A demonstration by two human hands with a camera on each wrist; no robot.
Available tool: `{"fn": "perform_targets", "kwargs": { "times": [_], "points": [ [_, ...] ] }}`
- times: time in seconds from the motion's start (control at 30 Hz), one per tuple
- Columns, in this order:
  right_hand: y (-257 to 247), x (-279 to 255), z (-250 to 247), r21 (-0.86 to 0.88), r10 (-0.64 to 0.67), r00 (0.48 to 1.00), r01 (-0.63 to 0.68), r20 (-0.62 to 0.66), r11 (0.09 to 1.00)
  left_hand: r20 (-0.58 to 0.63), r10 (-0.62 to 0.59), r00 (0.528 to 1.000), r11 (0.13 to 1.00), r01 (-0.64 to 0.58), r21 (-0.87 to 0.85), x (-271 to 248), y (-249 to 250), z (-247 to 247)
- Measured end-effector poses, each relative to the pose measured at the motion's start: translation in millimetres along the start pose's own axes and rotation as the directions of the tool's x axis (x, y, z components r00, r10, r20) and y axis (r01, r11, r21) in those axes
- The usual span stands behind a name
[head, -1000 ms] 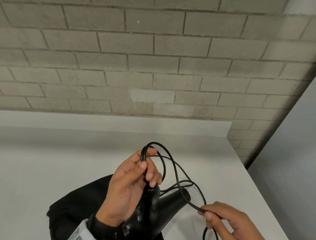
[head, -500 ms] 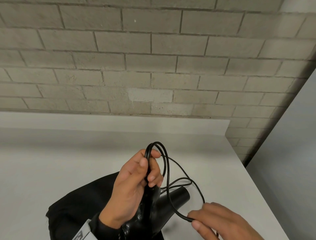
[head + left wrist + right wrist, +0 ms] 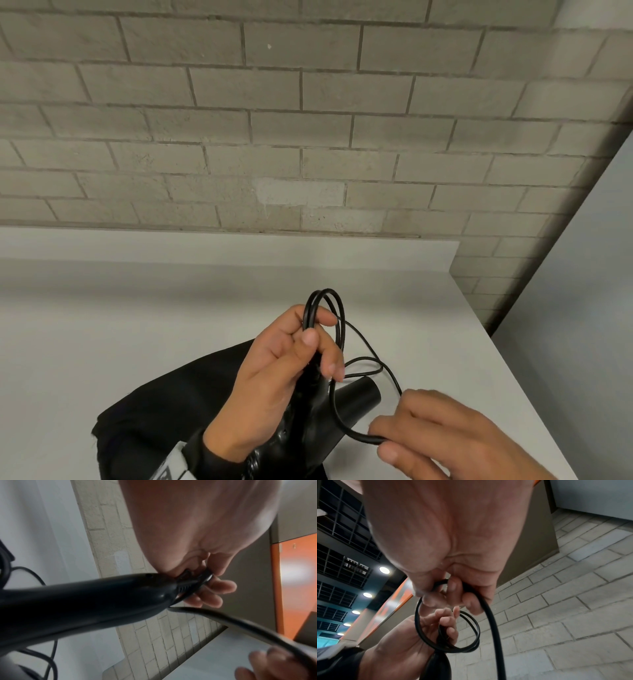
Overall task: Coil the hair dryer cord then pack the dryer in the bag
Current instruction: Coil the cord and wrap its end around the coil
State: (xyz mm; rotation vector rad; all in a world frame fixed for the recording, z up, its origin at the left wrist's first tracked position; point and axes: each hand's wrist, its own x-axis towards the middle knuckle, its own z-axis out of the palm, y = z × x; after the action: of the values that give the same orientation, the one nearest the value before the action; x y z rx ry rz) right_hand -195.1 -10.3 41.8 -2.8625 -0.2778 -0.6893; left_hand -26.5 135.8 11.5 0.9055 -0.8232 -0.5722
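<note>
Since a second ago the right hand (image 3: 445, 442) has drawn in toward the left hand (image 3: 274, 387), and the wide loop of cord (image 3: 337, 404) that hung between them has tightened into a smaller curl. Left fingers (image 3: 329, 365) are curled round the end of the hair dryer (image 3: 356, 397) handle and clamp two or three turns of cord against it, the turns rising in a narrow arch just above the fingertips. Right fingers (image 3: 452, 586) pinch a single strand of the cord between thumb and fingertips, just below and to the right of the left fingers. Much of the dryer is hidden: the left palm covers the handle in the head view, the body is cut off at the lower edge, and only the smooth, glossy black, tapered nozzle shows, pointing right between the two hands. In the left wrist view the handle (image 3: 85, 599) is a blurred dark bar, with a ribbed strain relief at its end beside the fingers. The cord is thin, round, black and rubbery; its far end cannot be made out. Beneath the left hand a black, matte cloth bag (image 3: 164, 411) lies crumpled on the white bench (image 3: 102, 325), partly covered by the wrist and a dark sleeve (image 3: 209, 459). Behind the fingers stands a grey block wall (image 3: 308, 137).
</note>
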Motion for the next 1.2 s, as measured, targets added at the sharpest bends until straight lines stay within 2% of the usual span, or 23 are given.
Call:
{"fn": "perform_targets", "kwargs": {
  "times": [0.13, 0.27, 0.4, 0.57, 0.77, 0.87, 0.93, 1.07, 1.2],
  "points": [
    [5, 8, -10, 0.228, 0.022, 1.0, -0.022, 0.004, 0.974, 0.071, 0.002, 0.997, 0.999, -0.005, 0.042, -1, 0, 3],
    [9, 23, -21, 0.386, 0.032, 0.998, -0.008, -0.057, 0.922, 0.131, -0.02, 0.991, 0.999, 0.013, 0.051, -2, 1, 5],
    [12, 40, -25, 0.449, 0.045, 0.994, 0.005, -0.099, 0.893, 0.171, -0.04, 0.984, 0.997, 0.027, 0.078, -3, 2, 7],
    [15, 52, -13, 0.537, 0.159, 0.974, -0.048, -0.163, 0.842, 0.188, -0.032, 0.982, 0.997, 0.019, 0.071, -4, 1, 10],
    [16, 61, 9, 0.577, 0.314, 0.896, -0.083, -0.313, 0.813, 0.178, -0.043, 0.983, 0.997, 0.031, 0.068, -6, -1, 10],
    [17, 63, 20, 0.573, 0.354, 0.872, -0.108, -0.339, 0.813, 0.19, -0.045, 0.981, 0.999, 0.041, 0.024, -7, -2, 9],
    [17, 61, 27, 0.561, 0.36, 0.883, -0.141, -0.302, 0.816, 0.187, -0.047, 0.981, 0.999, 0.045, 0.011, -7, -3, 7],
    [18, 54, 39, 0.508, 0.296, 0.947, -0.196, -0.124, 0.839, 0.191, -0.053, 0.98, 0.998, 0.057, -0.015, -6, -3, 7],
    [23, 53, 46, 0.426, 0.296, 0.941, -0.205, -0.161, 0.881, 0.189, -0.058, 0.98, 0.998, 0.054, 0.027, -6, -1, 10]
  ]
}}
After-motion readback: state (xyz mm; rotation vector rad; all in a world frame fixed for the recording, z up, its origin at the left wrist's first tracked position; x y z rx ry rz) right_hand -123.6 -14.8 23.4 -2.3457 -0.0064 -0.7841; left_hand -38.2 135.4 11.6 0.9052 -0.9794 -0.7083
